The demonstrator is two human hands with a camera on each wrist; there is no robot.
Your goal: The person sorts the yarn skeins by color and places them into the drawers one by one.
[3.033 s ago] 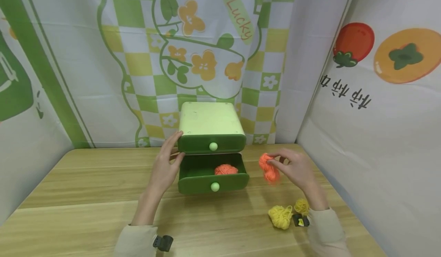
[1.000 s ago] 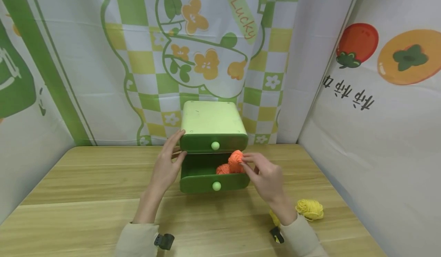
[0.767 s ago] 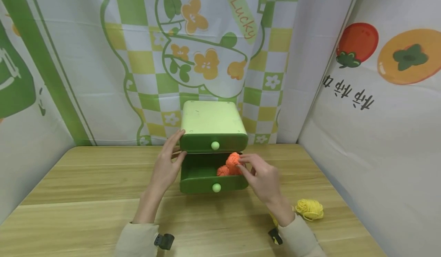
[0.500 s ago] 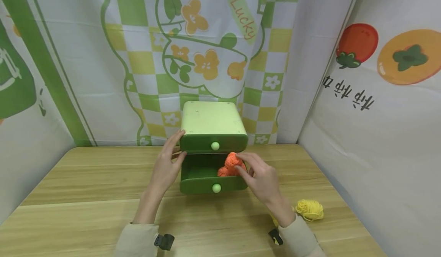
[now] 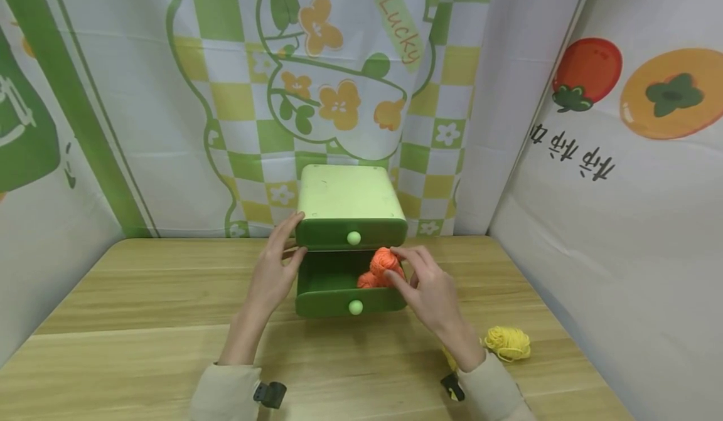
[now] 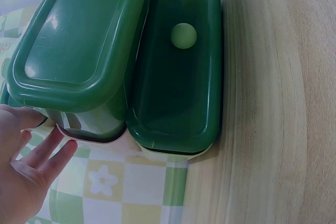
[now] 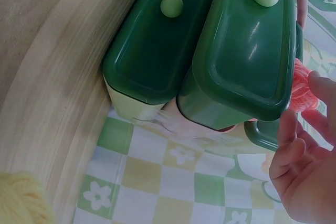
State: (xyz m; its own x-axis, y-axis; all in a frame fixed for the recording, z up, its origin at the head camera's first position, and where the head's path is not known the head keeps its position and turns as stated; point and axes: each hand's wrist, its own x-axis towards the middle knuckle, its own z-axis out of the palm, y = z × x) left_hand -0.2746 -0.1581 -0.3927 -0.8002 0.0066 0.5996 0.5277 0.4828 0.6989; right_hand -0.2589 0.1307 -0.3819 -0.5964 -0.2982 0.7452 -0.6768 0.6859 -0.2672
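A small cabinet (image 5: 347, 192) has a pale green body and dark green drawers with round knobs. Its middle drawer (image 5: 324, 305) is pulled out. Inside, at the right, lie a ball of orange yarn (image 5: 367, 280) and a second orange yarn ball (image 5: 385, 261) leaning higher against the drawer's right side. My right hand (image 5: 432, 286) holds this higher ball, thumb in front and fingers behind; in the right wrist view the orange yarn (image 7: 302, 87) shows between them. My left hand (image 5: 275, 270) touches the cabinet's left side with outstretched fingers.
Yellow yarn (image 5: 508, 344) lies on the wooden table (image 5: 169, 320) at the right, and more yellow yarn (image 5: 449, 358) is partly hidden by my right wrist. Below the pulled-out drawer, a closed bottom drawer (image 6: 176, 77) shows in the left wrist view. Printed curtains stand behind.
My right hand has carried the orange yarn ball from right of the cabinet into the pulled-out drawer. In the last half second its fingers have spread slightly. My left hand has stayed in place.
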